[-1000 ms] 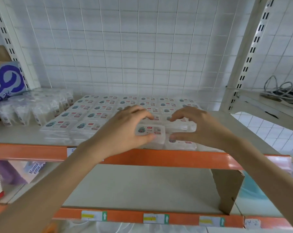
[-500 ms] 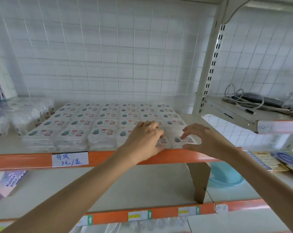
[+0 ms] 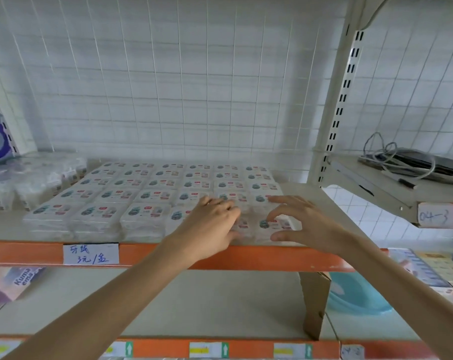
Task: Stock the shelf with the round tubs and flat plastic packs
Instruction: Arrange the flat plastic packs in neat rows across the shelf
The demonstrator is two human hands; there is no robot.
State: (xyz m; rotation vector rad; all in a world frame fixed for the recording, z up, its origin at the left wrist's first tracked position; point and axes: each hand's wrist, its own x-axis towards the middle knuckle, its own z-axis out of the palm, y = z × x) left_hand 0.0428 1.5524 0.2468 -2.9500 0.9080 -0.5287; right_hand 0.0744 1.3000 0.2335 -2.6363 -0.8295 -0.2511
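Stocked shelf [image 3: 168,253]; left hand [image 3: 209,224], right hand [image 3: 306,222] at front packs [image 3: 274,225]

Flat white plastic packs [image 3: 144,213]: six across, five rows deep, roughly thirty tops, a few hidden under the left hand [image 3: 209,227] and right hand [image 3: 303,224]. Clear round tubs [image 3: 35,178]: too blurred to count. One handwritten white price label [image 3: 90,253].

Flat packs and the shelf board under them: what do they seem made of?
The flat translucent white packs look like thin moulded plastic, glossy, with printed labels on top. The pale grey shelf board looks matt, perhaps painted metal or laminate; the blur leaves it open. Its orange front rail looks like painted metal.
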